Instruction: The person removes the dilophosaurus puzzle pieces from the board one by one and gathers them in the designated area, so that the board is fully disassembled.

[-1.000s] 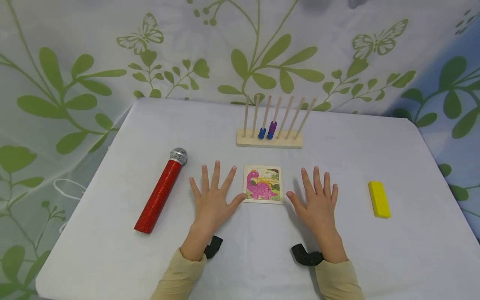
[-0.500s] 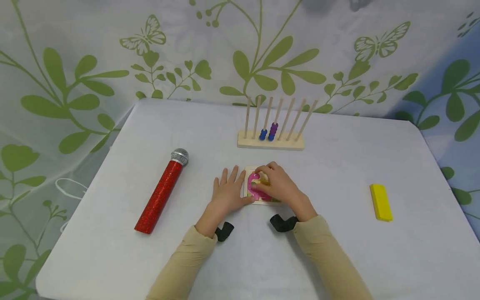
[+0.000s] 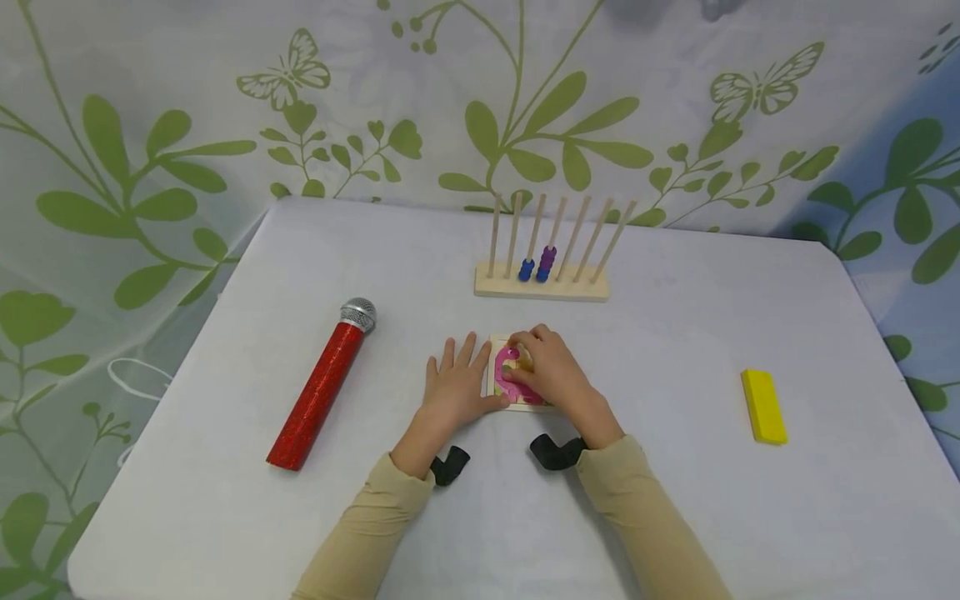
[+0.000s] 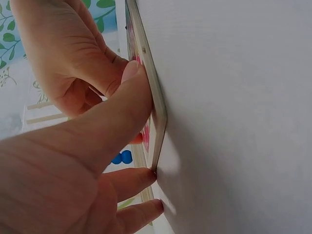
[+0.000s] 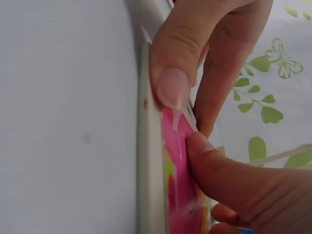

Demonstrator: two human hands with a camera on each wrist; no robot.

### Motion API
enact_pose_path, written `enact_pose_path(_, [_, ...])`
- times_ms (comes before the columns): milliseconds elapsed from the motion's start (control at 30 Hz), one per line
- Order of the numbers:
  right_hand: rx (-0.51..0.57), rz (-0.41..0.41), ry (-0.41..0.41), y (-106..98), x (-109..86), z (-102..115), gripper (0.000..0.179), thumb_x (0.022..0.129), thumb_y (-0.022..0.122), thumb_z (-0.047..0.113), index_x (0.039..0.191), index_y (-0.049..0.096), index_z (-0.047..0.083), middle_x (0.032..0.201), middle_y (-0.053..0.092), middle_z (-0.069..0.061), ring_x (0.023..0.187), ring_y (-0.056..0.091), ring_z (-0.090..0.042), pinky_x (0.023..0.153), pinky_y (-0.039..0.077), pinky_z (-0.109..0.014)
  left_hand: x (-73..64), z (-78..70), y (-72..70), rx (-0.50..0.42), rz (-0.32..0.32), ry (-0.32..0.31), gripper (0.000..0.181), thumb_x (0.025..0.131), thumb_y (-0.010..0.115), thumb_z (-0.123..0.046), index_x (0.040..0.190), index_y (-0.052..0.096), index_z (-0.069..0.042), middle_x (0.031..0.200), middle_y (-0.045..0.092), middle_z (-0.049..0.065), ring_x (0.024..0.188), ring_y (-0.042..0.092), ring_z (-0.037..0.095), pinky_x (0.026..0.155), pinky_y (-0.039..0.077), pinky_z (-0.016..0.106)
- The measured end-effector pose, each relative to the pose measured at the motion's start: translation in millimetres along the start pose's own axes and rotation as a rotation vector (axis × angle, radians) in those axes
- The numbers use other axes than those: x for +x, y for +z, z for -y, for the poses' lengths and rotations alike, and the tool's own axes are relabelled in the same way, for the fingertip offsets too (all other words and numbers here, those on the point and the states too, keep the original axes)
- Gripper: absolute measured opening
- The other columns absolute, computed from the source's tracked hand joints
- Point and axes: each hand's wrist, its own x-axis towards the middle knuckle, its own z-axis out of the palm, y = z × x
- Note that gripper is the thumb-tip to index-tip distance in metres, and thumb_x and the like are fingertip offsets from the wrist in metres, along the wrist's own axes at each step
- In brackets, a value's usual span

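Observation:
A small square jigsaw puzzle with a pink dinosaur lies in its wooden frame at mid-table. My left hand rests at its left side with fingers spread. In the left wrist view the left thumb presses on the frame's near edge. My right hand is over the puzzle's right part, its fingers curled and its thumb on the pink surface. The right hand covers much of the picture; whether any single piece is lifted cannot be seen.
A wooden bead rack with upright pegs and blue and purple beads stands behind the puzzle. To the left lies a red glittery microphone, and to the right a yellow block. White cloth covers the table.
Both hands have come inward from beside the puzzle onto it. The right fingers, spread at first, have curled over the picture. In the last half second the hands have barely moved.

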Motion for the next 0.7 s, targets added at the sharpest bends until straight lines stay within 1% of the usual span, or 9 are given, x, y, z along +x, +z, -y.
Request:
enact_pose_path(67, [0.008,0.019,0.013,-1,2.0,0,0.045,0.074,0.075,0.027,0.110,0.057,0.006,0.094,0.051,-0.012,0.084,0.049,-0.026,0.080,0.045,-0.039,0.2,0.0,-0.1,0.000,-0.004,0.000,0.088,0.076,0.063,-0.055,0.144,0.026,-0.014,0.150,0.014,0.010,0.134,0.008,0.037,0.101,0.014,0.058])
enact_pose_path(167, [0.048,0.064,0.050,-5,5.5,1,0.045,0.074,0.075,0.027,0.110,0.055,0.006,0.094,0.049,-0.013,0.081,0.048,-0.026,0.077,0.045,-0.040,0.4,-0.4,-0.8,0.008,-0.008,-0.001,0.088,0.075,0.063,-0.055,0.144,0.026,-0.014,0.149,0.015,0.010,0.134,0.009,0.037,0.101,0.014,0.058])
enact_pose_path(333, [0.079,0.125,0.114,-8,10.8,2,0.047,0.075,0.074,0.028,0.110,0.051,0.008,0.101,0.046,-0.017,0.086,0.048,-0.028,0.080,0.045,-0.043,0.3,-1.2,-1.5,0.003,-0.007,-0.003,0.089,0.075,0.063,-0.055,0.145,0.024,-0.016,0.150,0.015,0.010,0.134,0.010,0.037,0.101,0.014,0.058])
enact_pose_path(467, [0.089,0.132,0.117,-8,12.8,3,0.047,0.074,0.075,0.026,0.109,0.048,0.008,0.105,0.045,-0.017,0.089,0.048,-0.029,0.081,0.044,-0.045,0.5,-1.1,-1.4,-0.004,-0.007,-0.004,0.088,0.075,0.064,-0.054,0.145,0.023,-0.019,0.149,0.015,0.010,0.134,0.010,0.037,0.101,0.014,0.058])
enact_pose_path(633, [0.108,0.113,0.085,-8,13.3,2,0.046,0.074,0.076,0.022,0.106,0.047,0.006,0.099,0.048,-0.012,0.087,0.047,-0.026,0.081,0.043,-0.041,0.6,-1.3,-1.4,0.000,0.000,-0.004,0.085,0.075,0.063,-0.055,0.144,0.026,-0.020,0.149,0.015,0.010,0.134,0.010,0.037,0.101,0.014,0.058])
enact_pose_path(700, [0.151,0.105,0.088,-8,13.2,1,0.043,0.074,0.075,0.019,0.105,0.048,0.005,0.097,0.050,-0.010,0.084,0.048,-0.024,0.078,0.044,-0.039,0.8,-1.1,-1.1,0.004,0.003,-0.003,0.085,0.075,0.063,-0.055,0.144,0.026,-0.021,0.149,0.015,0.010,0.134,0.010,0.037,0.101,0.014,0.058])
